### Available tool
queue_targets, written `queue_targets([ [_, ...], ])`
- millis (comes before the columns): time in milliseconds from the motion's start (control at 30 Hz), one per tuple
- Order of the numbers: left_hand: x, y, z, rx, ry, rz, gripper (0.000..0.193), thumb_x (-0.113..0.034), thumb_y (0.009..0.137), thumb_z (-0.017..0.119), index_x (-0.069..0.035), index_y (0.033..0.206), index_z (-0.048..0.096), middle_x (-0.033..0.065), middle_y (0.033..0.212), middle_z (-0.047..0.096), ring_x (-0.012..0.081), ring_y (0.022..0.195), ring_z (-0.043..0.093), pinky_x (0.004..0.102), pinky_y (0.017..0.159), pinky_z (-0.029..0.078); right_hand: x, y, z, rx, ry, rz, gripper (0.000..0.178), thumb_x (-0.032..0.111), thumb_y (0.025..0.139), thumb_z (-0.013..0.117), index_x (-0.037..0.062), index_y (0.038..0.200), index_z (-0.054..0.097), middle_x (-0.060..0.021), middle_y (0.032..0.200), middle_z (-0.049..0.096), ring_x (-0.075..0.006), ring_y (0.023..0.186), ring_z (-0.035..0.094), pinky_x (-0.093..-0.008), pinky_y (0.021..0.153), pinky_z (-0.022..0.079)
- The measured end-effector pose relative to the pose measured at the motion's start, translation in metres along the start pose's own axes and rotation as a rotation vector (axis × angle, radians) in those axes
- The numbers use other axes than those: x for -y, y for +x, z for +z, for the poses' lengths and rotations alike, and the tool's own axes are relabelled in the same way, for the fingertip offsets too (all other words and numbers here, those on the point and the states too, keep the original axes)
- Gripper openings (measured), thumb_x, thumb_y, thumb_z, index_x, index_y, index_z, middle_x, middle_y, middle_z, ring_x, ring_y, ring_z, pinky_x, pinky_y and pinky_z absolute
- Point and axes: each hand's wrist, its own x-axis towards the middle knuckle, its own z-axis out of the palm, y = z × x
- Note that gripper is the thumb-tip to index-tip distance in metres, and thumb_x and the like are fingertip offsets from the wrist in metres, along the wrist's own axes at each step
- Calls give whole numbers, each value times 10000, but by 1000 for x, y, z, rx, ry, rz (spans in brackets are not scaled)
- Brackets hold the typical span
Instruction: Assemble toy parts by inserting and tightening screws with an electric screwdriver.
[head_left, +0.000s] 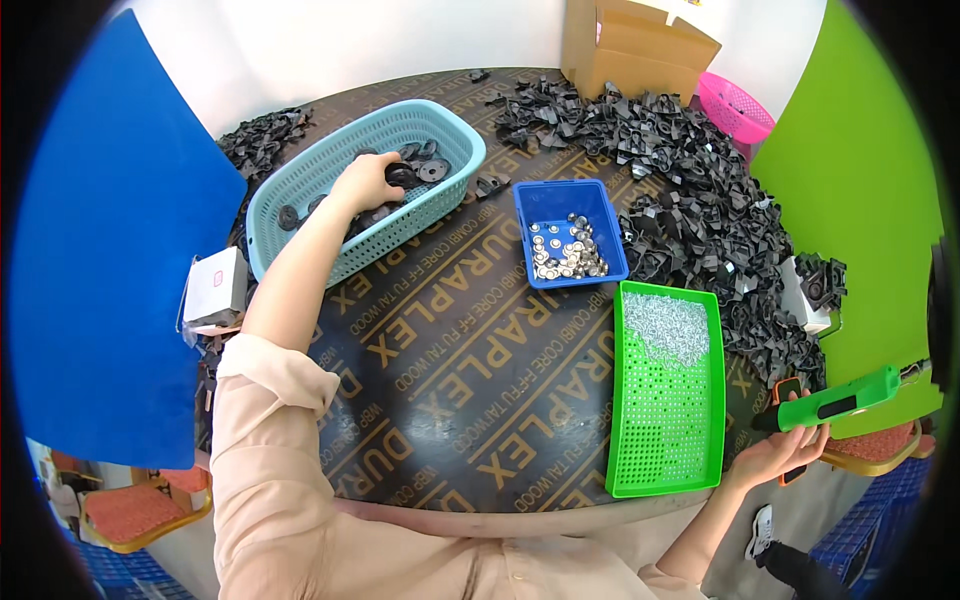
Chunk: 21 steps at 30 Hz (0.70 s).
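My left hand [367,182] reaches into a light-blue perforated basket [262,235] at the back left. Its thumb and fingers are closed round a black disc-shaped part [402,176], among several similar round black parts [432,170]. At the right edge of the table, my right hand [775,455] grips a green electric screwdriver [838,397], which lies nearly level with its dark end toward the table. Nearest to that hand on the table is a green perforated tray [617,420], its far half covered with small silvery screws [668,328].
A blue bin [520,232] holds round metal pieces. Black parts [690,200] are heaped along the back and right. A cardboard box [640,55], a pink basket [738,105] and a white box [215,285] stand around the edges. Blue [120,240] and green [860,210] panels flank the table.
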Motion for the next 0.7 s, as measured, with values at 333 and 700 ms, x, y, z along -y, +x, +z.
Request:
queue_targets([
  [333, -26, -12, -54, -94, -235, -109, 470, -159, 725, 695, -87, 1175, 582, 136, 945, 668, 179, 637, 652, 286, 489, 550, 7, 4, -8, -90, 76, -2, 509, 372, 966, 406, 47, 1348, 321, -196, 1239, 494, -326, 1159, 484, -477, 977, 379],
  [700, -182, -196, -48, 167, -504, 504, 319, -153, 678, 720, -36, 948, 598, 101, 830, 593, 217, 764, 597, 332, 711, 488, 19, 7, -4, -227, 47, 66, 527, 461, 985, 301, 53, 1314, 359, -199, 1281, 492, -308, 1181, 478, -468, 957, 396],
])
